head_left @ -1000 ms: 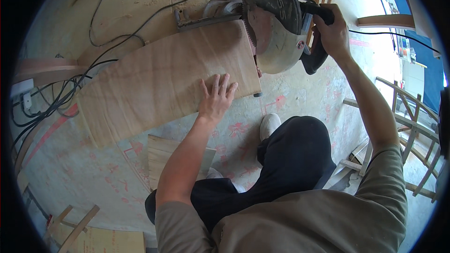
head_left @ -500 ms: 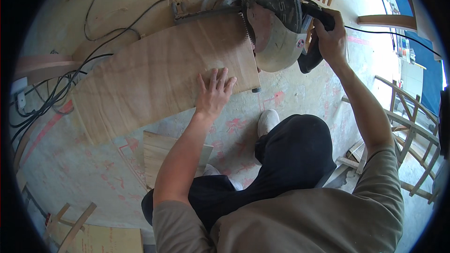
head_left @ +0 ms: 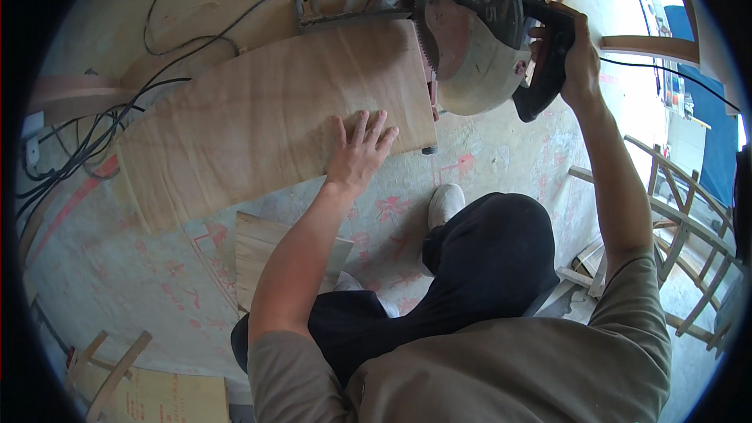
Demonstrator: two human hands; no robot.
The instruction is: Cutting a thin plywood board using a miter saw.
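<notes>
My left hand (head_left: 359, 149) lies flat on a large pale wooden board (head_left: 251, 133), fingers spread near its right end. The board has a curved far edge and a straight right edge, and its far right part meets the metal fence of a miter saw (head_left: 470, 39). Wrapped round the saw's black handle (head_left: 544, 82) is my right hand (head_left: 578, 59), at the upper right. The saw's toothed blade shows along the board's right edge, partly covered by a pale guard (head_left: 486, 78). Whether the blade is spinning I cannot tell.
Black cables (head_left: 86, 157) bunch at the left, and one cord runs to the saw. Another board (head_left: 266, 243) lies on the floor by my left leg. Wooden frames (head_left: 681, 227) stand at the right. Sawdust covers the surface behind the saw.
The saw head and my right hand have moved to the right, leaving the blade farther along the board's right edge. My left hand stays on the board.
</notes>
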